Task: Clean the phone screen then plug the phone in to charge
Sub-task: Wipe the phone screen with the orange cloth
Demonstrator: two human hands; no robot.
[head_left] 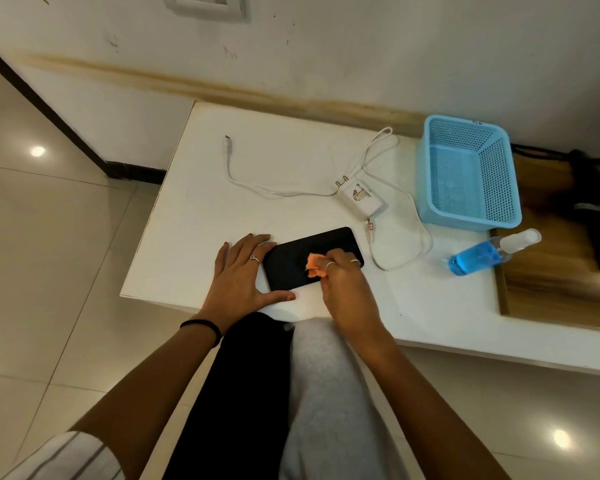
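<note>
One white table [413, 306] against the wall; right hand [343, 282] pinching orange cloth [314, 266], left hand [239, 275] flat.

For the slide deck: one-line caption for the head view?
Right hand wipes phone with orange cloth; left hand steadies it; charger lies unplugged.

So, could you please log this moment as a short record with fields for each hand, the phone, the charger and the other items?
left hand: flat on white table, bracing phone's left end
right hand: pressing orange cloth on screen
phone: black, lying flat, nothing plugged in
charger: loose on table, cable free
spray bottle: on its side, blue liquid
basket: blue, empty
</note>
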